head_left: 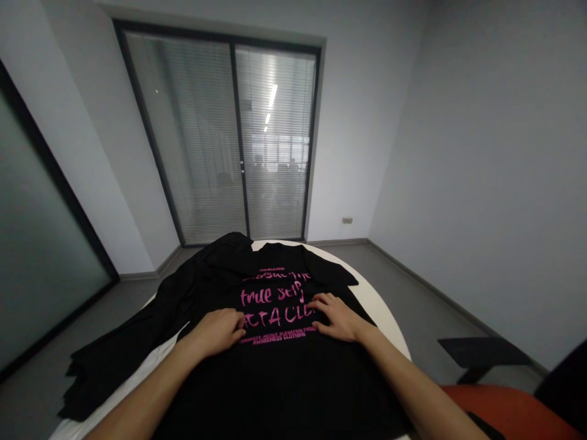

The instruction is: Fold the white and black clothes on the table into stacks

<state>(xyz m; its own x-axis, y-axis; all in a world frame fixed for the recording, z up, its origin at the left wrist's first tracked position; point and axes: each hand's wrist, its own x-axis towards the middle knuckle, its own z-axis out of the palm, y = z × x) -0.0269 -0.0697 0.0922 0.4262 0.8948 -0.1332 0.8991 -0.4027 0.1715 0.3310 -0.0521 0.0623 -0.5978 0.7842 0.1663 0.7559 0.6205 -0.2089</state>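
One head-worn view, forward and down over the hands (338, 318)

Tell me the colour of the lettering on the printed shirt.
Pinkish purple lettering on a black shirt, best seen in the head view.

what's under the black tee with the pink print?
Pale tabletop shows past the right side of the black tee. White cloth shows on its left; whether that runs underneath can't be seen. Whatever lies under the tee's middle is covered.
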